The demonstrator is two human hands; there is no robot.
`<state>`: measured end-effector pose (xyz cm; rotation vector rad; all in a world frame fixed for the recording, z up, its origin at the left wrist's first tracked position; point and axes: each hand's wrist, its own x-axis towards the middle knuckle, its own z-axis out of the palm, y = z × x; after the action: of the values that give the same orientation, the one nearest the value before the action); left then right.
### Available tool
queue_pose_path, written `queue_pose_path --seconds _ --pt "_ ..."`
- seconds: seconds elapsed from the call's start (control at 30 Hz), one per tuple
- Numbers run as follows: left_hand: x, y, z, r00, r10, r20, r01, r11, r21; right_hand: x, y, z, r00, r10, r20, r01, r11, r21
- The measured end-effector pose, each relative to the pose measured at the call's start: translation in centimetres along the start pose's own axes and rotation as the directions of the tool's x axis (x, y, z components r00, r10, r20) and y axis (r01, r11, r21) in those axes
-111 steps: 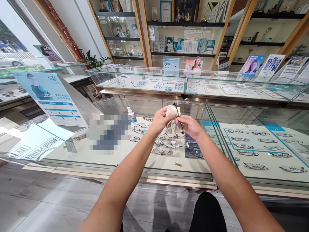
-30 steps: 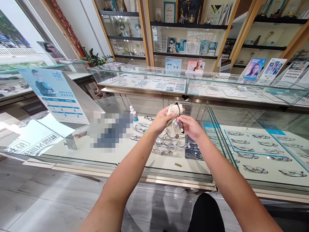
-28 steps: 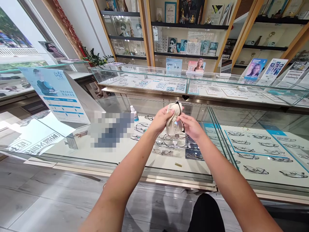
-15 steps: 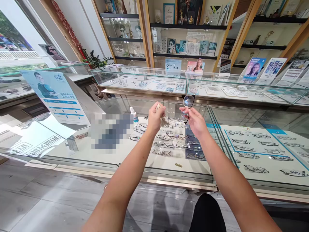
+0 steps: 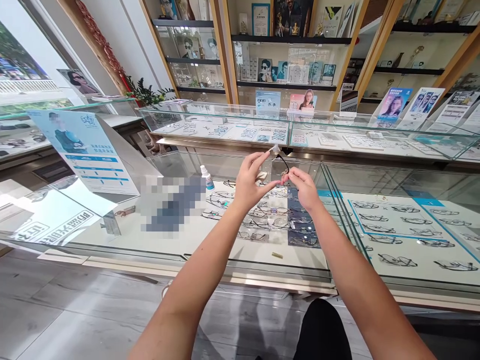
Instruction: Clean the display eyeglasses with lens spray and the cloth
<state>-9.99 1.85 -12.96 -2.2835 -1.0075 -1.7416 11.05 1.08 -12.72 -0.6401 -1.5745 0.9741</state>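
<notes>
Above the glass counter, my right hand (image 5: 303, 187) pinches a pair of eyeglasses (image 5: 284, 161) by its dark frame, with the lenses turned nearly edge-on. My left hand (image 5: 249, 182) is beside it, thumb and forefinger spread wide around the near side of the glasses. A pale, crumpled piece of cloth (image 5: 261, 175) shows in the left hand, partly hidden behind the fingers. Whether the left fingertips touch the glasses I cannot tell. Under the glass below lie several rows of eyeglasses (image 5: 252, 236).
A white spray bottle (image 5: 207, 178) stands on the counter left of my hands. Farther left are a blue-and-white sign (image 5: 86, 150) and a blurred-out patch (image 5: 172, 205). A small gold-coloured piece (image 5: 277, 255) lies near the counter's front. Another display case (image 5: 405, 240) adjoins at right.
My left hand has moved right and up to the glasses, its fist loosening into spread fingers. The glasses have turned from lens-facing to nearly edge-on in my right hand.
</notes>
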Motion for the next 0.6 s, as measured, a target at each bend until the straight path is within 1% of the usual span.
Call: queue_pose_path --seconds 0.1,0.2,0.3,0.37,0.43,0.47,0.5,0.57,0.6 --pt "0.0 0.0 0.1 0.999 0.039 0.007 -0.039 0.999 0.028 -0.1 0.2 0.0 1.0 0.009 0.027 -0.008 0.998 -0.056" --pt "0.0 0.2 0.0 1.0 0.029 0.011 -0.029 0.999 0.044 -0.1 0.5 -0.2 0.999 0.007 0.047 -0.001 0.993 -0.114" --pt "0.0 0.3 -0.1 0.999 0.037 0.027 -0.038 0.999 0.03 -0.2 0.7 -0.2 0.998 -0.022 0.058 0.031 0.987 -0.158" --pt "0.1 0.5 -0.2 0.999 0.038 0.03 -0.038 0.999 0.015 -0.3 0.5 -0.2 0.997 -0.055 0.053 0.066 0.968 -0.241" --pt "0.1 0.6 -0.2 1.0 0.012 0.015 -0.012 1.0 0.011 -0.5 0.2 -0.1 0.991 -0.135 0.014 0.13 0.918 -0.376" --pt "0.1 0.6 -0.2 1.0 -0.007 -0.003 0.007 1.0 0.014 -0.7 0.0 0.0 0.979 -0.203 -0.027 0.17 0.878 -0.447" --pt "0.1 0.7 -0.2 0.999 -0.022 -0.03 0.022 1.0 0.019 -0.8 -0.1 0.0 0.954 -0.288 -0.08 0.209 0.833 -0.511" --pt "0.0 0.7 -0.1 0.993 -0.04 -0.107 0.044 0.999 0.028 -1.0 -0.2 -0.1 0.869 -0.451 -0.203 0.252 0.757 -0.603" --pt "0.0 0.7 -0.1 0.987 -0.047 -0.153 0.052 0.998 0.034 -1.1 -0.1 -0.1 0.824 -0.502 -0.263 0.247 0.735 -0.632"
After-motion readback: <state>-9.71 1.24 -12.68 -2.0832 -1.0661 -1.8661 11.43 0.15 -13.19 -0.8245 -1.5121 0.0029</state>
